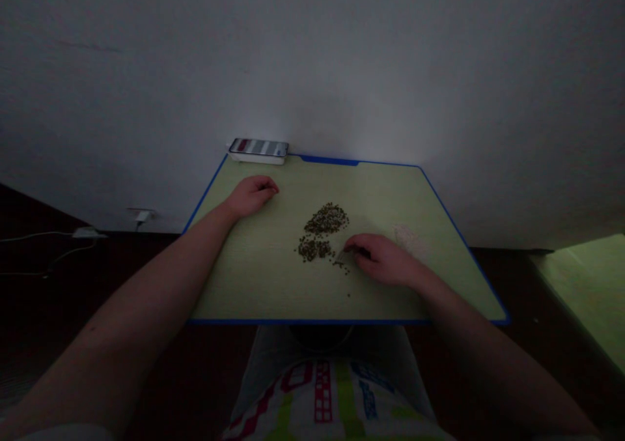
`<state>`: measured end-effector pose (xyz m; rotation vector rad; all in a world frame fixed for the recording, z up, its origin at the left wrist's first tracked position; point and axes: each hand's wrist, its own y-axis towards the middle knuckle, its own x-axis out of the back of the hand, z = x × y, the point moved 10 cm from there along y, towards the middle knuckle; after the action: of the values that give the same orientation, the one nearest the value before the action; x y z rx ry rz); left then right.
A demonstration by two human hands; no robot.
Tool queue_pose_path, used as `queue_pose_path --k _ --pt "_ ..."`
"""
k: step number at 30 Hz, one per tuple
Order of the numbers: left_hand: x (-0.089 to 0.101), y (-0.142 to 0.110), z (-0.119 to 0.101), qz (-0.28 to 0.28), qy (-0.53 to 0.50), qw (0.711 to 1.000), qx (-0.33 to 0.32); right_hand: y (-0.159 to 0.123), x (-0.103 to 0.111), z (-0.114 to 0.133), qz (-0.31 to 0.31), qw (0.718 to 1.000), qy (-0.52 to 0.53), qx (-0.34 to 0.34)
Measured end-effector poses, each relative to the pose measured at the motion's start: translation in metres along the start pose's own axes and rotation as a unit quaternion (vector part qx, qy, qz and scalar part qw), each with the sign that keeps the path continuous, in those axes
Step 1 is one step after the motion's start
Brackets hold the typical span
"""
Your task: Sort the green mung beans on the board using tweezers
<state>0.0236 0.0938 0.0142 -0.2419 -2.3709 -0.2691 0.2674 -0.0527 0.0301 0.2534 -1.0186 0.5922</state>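
Note:
On the pale tabletop (273,284) lie small dark beans or seeds in two heaps. The farther heap (328,219) is mixed with pale grains, while the nearer heap (312,249) looks mostly dark. My right hand (383,257) is at the right side of the nearer heap, its fingers pinched together. A thin pale sliver shows at the fingertips, too dim to name. Several loose seeds (346,270) lie just below those fingertips. My left hand (252,195) rests at the table's left side, away from the heaps, fingers curled in loosely with nothing visible in them.
A spread of pale grains (411,240) lies beyond my right wrist. At the back left corner a phone (258,146) lies on a white box (256,158). The table's blue edge (312,322) runs near my lap, and a wall (342,70) stands behind.

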Motion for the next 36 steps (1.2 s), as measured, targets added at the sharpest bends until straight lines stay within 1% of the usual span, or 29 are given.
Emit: queue_pose_path --k 4,8,12,15,21,27,36 --pt "0.001 -0.001 -0.002 -0.001 0.006 1.0 -0.002 0.0 -0.002 0.004 -0.007 1.0 -0.005 0.003" --pt "0.0 -0.001 -0.003 0.0 0.001 1.0 0.005 -0.001 -0.001 0.001 -0.021 0.999 -0.012 -0.021" --pt "0.0 0.0 0.002 -0.002 -0.004 1.0 0.008 0.0 0.0 0.0 -0.029 0.999 -0.01 -0.035" --pt "-0.001 0.001 0.004 -0.002 0.001 1.0 0.002 0.004 -0.002 0.005 -0.021 0.999 -0.011 -0.034" --pt "-0.001 0.002 0.004 -0.002 0.002 1.0 0.003 0.009 -0.008 0.023 0.014 0.999 -0.036 -0.015" --pt "-0.001 0.002 0.005 -0.001 -0.002 1.0 0.0 -0.005 -0.017 0.036 0.07 0.996 -0.052 -0.023" --pt "0.0 0.0 0.0 -0.003 0.014 1.0 0.009 -0.034 -0.027 0.046 0.068 0.994 -0.031 -0.076"
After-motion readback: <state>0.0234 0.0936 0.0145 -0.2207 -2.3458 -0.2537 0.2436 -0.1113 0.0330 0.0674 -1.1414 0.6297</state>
